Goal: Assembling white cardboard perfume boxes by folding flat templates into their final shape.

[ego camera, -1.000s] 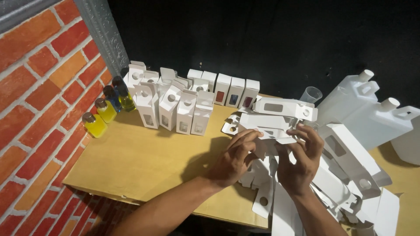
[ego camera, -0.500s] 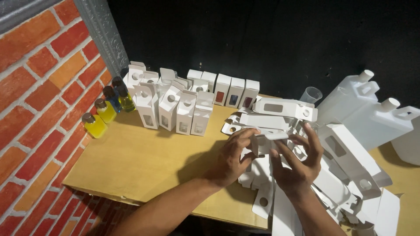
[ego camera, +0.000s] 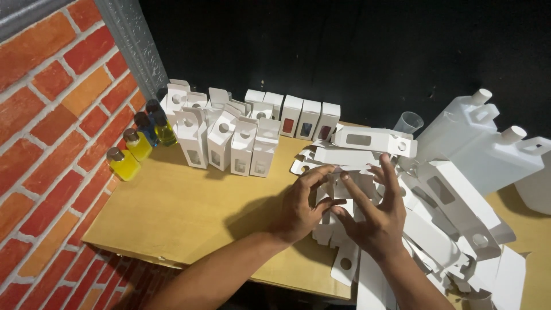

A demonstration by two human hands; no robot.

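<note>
Two hands meet over one flat white carton blank (ego camera: 338, 186) at the near edge of the heap of flat blanks (ego camera: 447, 229). My left hand (ego camera: 301, 206) has fingers curled, pinching the blank's left edge; my right hand (ego camera: 373, 221) is spread wide, fingertips resting on it. Left of the heap stand folded white boxes (ego camera: 229, 143) on the tan surface (ego camera: 172, 212); beyond them, small bottles of yellow liquid (ego camera: 131, 154). Right of the heap lie white jugs (ego camera: 488, 143).
</note>
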